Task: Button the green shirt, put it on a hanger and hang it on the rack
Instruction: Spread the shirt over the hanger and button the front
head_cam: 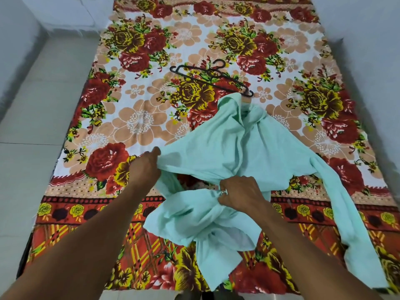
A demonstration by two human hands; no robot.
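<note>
One green shirt (227,152) lies crumpled on the near half of a flowered bedsheet (134,118), and one black hanger (213,80) lies just beyond it. The left hand (145,167) grips the shirt's left edge; the right hand (240,192) pinches a bunched fold at its middle. Buttons are hidden in the folds. The hanger's near end is tucked behind the cloth. Pale floor tiles (32,131) flank the bed.
</note>
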